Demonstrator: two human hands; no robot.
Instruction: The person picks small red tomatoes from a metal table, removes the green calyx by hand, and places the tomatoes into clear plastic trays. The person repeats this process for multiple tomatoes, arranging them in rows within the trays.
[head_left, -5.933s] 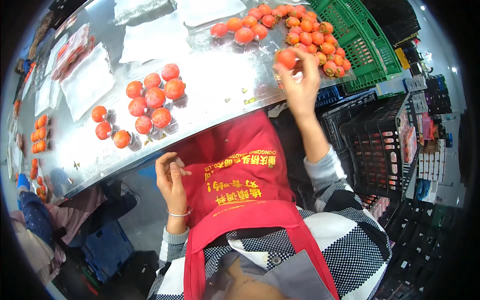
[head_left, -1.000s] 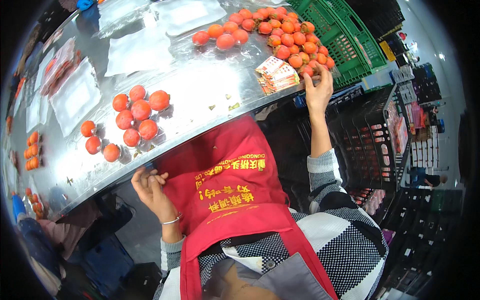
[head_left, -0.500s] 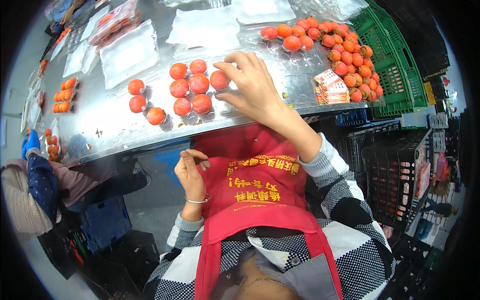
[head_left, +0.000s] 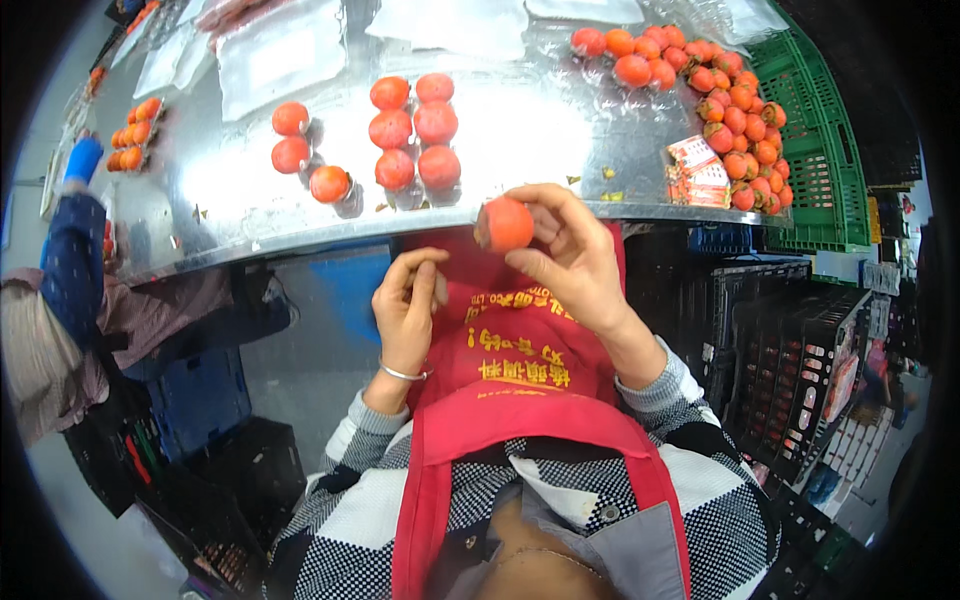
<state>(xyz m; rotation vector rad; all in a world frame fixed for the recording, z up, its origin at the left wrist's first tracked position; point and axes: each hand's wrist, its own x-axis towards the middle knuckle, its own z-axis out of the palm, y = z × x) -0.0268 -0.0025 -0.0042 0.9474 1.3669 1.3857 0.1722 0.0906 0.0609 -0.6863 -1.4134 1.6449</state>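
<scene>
My right hand (head_left: 565, 250) holds an orange-red persimmon (head_left: 505, 224) between thumb and fingers near the table's front edge. Just left of it, my left hand (head_left: 408, 300) is curled closed over the red apron (head_left: 510, 420); anything inside its fingers is too hidden to make out. Beyond them on the metal table (head_left: 520, 170), several persimmons stand in two columns (head_left: 391, 129), with a smaller group (head_left: 290, 154) to their left. A dense pile of persimmons (head_left: 736, 120) lies at the right, beside small printed labels (head_left: 695, 170).
White flat sheets (head_left: 280, 55) lie along the back. A green crate (head_left: 820, 150) adjoins the table's right end, with stacked black crates (head_left: 800, 370) below. At the left, a co-worker's blue-gloved hand (head_left: 82, 160) is near persimmons (head_left: 130, 135); a blue crate (head_left: 200, 400) is underneath.
A second ago my right hand was at the pile; half a second ago it reached the middle group. It has since drawn back with that group's rightmost persimmon. My left hand has risen toward it.
</scene>
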